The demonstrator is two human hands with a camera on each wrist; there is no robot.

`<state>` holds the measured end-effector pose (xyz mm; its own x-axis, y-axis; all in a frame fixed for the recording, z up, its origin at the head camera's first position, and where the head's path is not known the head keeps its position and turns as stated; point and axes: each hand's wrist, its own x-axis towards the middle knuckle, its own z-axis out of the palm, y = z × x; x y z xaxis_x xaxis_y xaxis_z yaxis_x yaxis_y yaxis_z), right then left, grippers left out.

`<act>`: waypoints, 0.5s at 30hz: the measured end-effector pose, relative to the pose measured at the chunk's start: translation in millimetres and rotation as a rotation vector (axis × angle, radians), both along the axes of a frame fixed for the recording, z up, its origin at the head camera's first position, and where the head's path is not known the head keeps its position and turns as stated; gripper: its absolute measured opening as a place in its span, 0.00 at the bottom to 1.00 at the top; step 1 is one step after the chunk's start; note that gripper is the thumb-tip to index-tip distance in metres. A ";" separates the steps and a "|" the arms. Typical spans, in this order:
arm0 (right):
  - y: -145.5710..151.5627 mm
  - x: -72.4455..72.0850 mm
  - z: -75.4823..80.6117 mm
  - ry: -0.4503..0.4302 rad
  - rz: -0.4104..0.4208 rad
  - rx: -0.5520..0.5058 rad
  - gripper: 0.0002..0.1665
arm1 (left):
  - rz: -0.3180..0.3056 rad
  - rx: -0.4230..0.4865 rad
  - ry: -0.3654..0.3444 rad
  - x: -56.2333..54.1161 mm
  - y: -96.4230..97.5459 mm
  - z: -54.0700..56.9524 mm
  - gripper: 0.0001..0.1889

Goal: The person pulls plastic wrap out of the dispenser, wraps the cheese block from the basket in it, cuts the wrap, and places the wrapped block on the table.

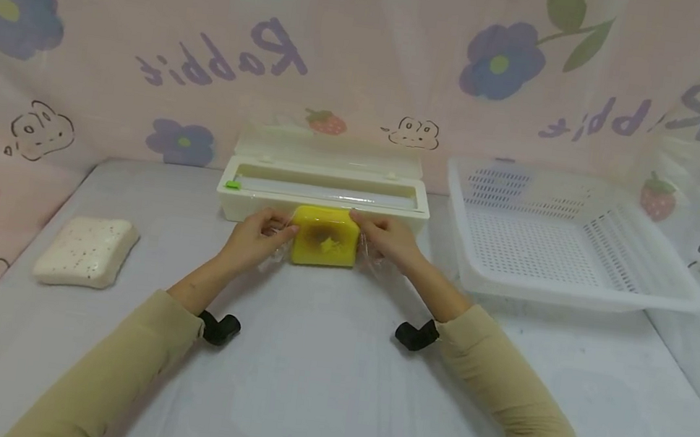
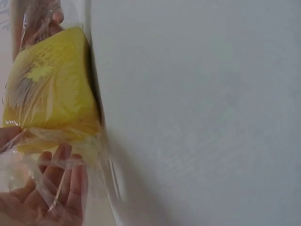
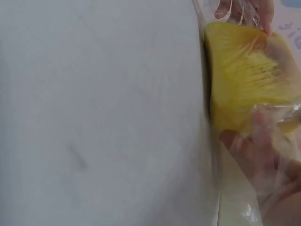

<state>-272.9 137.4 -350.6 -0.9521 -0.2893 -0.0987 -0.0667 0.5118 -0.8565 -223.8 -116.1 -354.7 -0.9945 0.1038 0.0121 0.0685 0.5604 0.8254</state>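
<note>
A yellow bread-slice-shaped block with a browned patch and a small star stands upright in clear cling film. My left hand holds its left side, thumb at the edge and film bunched around the fingers. At the upper right corner, my right hand grips it through the film. In the right wrist view, film drapes over the fingers of that hand. Directly behind the block sits a white cling film dispenser, its lid raised and a green slider at its left end.
A white speckled bread-shaped block lies on the table at the left. To the right stands a white perforated plastic basket. A printed cloth hangs behind the table. Black mounts stick out at both wrists.
</note>
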 end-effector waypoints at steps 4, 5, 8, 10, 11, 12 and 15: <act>9.3 8.4 3.6 0.060 0.007 -0.011 0.32 | 0.034 -0.044 -0.021 -0.7 0.0 0.6 0.25; 13.0 11.0 4.0 0.069 0.025 -0.002 0.31 | 0.040 -0.057 -0.033 -0.5 -0.4 1.2 0.25; 24.0 21.0 4.1 0.069 0.093 0.028 0.32 | 0.033 -0.098 -0.078 0.0 -4.9 4.0 0.29; 30.4 27.0 2.7 0.076 0.112 0.067 0.32 | 0.014 -0.118 -0.119 -0.2 -11.5 6.2 0.32; 32.6 29.2 1.4 0.066 0.109 0.062 0.31 | 0.003 -0.119 -0.143 -0.1 -15.4 7.8 0.34; 34.8 31.0 0.3 0.060 0.100 0.043 0.30 | -0.008 -0.119 -0.161 0.1 -19.5 9.5 0.34; 41.4 31.8 -4.1 0.025 0.048 -0.080 0.26 | -0.037 -0.086 -0.203 2.1 -32.3 13.8 0.34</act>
<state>-241.0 178.8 -354.7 -0.9389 -0.3404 -0.0501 -0.1112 0.4379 -0.8921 -221.8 -148.4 -340.9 -0.9712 0.1321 -0.1981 -0.0723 0.6293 0.7738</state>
